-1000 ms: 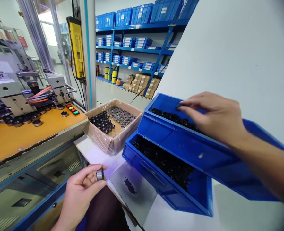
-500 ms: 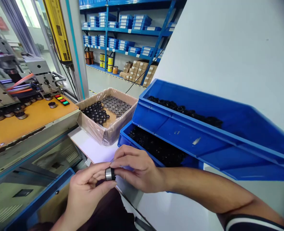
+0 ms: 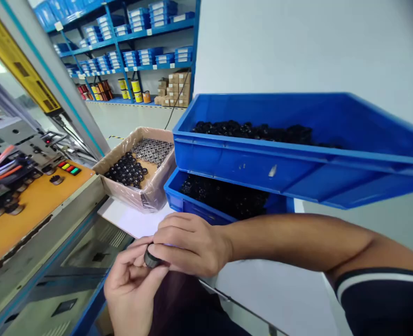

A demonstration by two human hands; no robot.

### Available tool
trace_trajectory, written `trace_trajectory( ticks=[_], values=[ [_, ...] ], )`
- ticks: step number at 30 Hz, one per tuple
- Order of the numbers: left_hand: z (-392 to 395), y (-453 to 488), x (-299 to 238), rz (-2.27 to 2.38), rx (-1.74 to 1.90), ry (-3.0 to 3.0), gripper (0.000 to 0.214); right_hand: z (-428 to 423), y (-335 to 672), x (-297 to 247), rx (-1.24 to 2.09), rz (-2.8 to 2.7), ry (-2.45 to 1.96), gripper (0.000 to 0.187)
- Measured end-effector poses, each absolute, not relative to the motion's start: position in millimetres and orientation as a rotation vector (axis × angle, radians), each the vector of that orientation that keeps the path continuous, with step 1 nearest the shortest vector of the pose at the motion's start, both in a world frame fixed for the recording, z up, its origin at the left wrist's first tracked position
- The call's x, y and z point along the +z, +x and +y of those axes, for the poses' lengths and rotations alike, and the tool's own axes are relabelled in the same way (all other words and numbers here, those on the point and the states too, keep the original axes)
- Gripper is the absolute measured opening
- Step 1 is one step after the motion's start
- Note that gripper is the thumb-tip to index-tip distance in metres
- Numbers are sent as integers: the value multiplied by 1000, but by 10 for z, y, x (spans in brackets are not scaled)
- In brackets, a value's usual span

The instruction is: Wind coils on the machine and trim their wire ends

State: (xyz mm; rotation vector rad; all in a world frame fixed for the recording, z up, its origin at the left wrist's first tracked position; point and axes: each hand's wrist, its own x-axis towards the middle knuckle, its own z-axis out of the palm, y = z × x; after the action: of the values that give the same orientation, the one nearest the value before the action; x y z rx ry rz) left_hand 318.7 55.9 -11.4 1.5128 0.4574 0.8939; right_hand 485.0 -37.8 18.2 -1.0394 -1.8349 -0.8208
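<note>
Between my two hands is a small ring-shaped part (image 3: 151, 259), dark with a metal band. My left hand (image 3: 131, 284) pinches it from the left with thumb and fingers. On its right side the fingers of my right hand (image 3: 188, 242) close over it and cover much of it. Beyond my right hand, the lower blue bin (image 3: 171, 192) holds a heap of small black parts (image 3: 223, 196). Above it, the upper blue bin (image 3: 227, 156) holds more black parts (image 3: 251, 131).
A plastic-lined carton (image 3: 122, 189) holds black and metallic ring parts in rows. At the left, a machine's orange worktop (image 3: 48, 205) carries a few ring parts and a coloured button strip (image 3: 68, 168). Blue shelving (image 3: 117, 56) stands behind. A white tabletop (image 3: 122, 219) lies under the carton.
The view has swung to the right, so the machine and shelves shift left. The ring part has turned in my fingers, and my right hand now covers more of it.
</note>
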Motion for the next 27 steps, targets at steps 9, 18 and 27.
trace_trajectory(
  ticks=[9,18,27],
  values=[
    [747,3077,75,162,1042,2135,42,-432,4819,176,-553,-1778,-1011,16],
    [527,3295,-46,328,582,1146,34,-459,4814,245,-532,-1771,-1085,14],
    [588,3315,-75,248,407,972,37,-482,4786,261,-472,-1777,-1142,12]
  ],
)
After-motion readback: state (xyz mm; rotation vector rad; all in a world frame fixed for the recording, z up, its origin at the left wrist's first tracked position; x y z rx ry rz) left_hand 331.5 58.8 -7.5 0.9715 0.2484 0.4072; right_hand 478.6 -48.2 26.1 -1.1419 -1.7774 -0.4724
